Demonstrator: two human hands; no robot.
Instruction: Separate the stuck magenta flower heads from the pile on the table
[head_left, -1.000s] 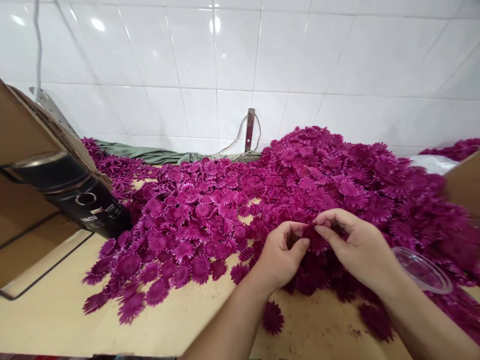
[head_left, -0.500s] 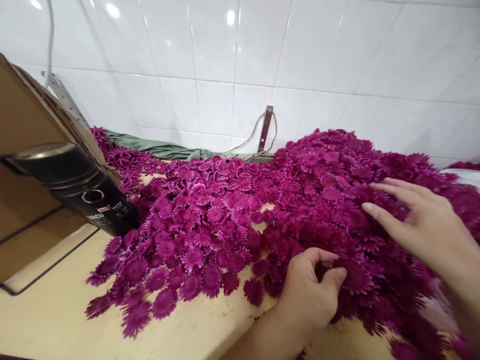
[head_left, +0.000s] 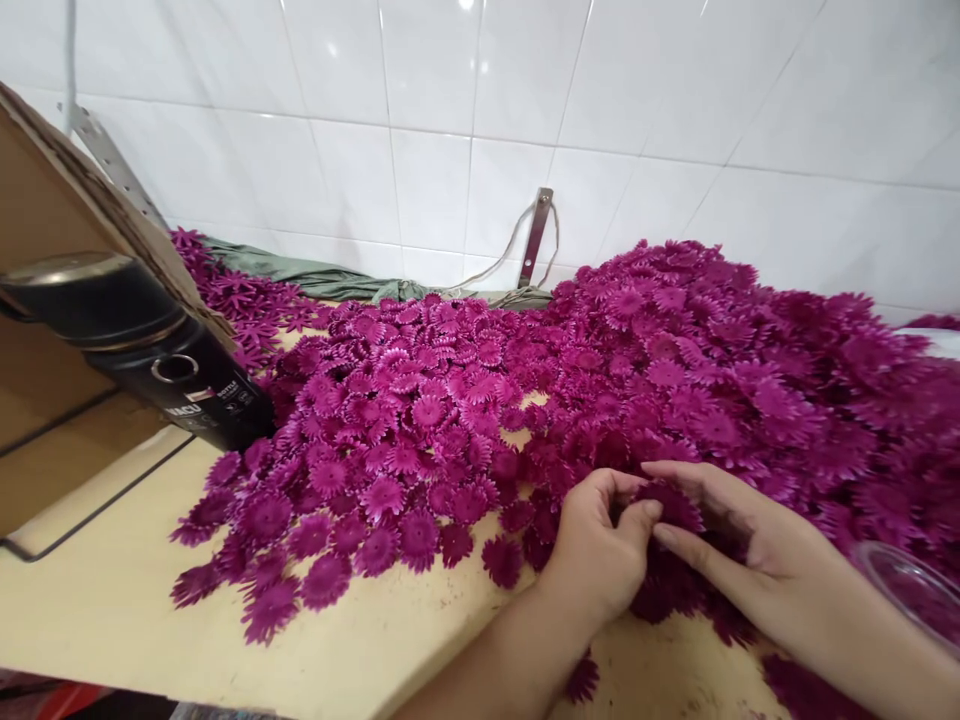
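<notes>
My left hand (head_left: pixel 604 545) is closed, thumb and forefinger pinching the edge of a dark purple artificial flower head (head_left: pixel 673 503). Right beside it, my right hand (head_left: pixel 750 555) curves around the same flower, thumb in front and fingers behind. How firmly the right fingers grip it is hard to make out. Loose purple flower heads of the same kind lie in a wide spread (head_left: pixel 427 410) to the left and rise into a heap (head_left: pixel 720 350) behind and right of my hands.
On the left a black bottle (head_left: pixel 217 395) leans by an open cardboard box (head_left: pixel 45 420) with a dark wire frame. A clear plastic container (head_left: pixel 911 590) sits at the right edge. Green cloth (head_left: pixel 300 275) and a metal bracket (head_left: pixel 535 235) are along the white tiled wall.
My right hand has moved left and down from the heap to the flower at my left hand. My left hand keeps its pinch. The view has shifted slightly.
</notes>
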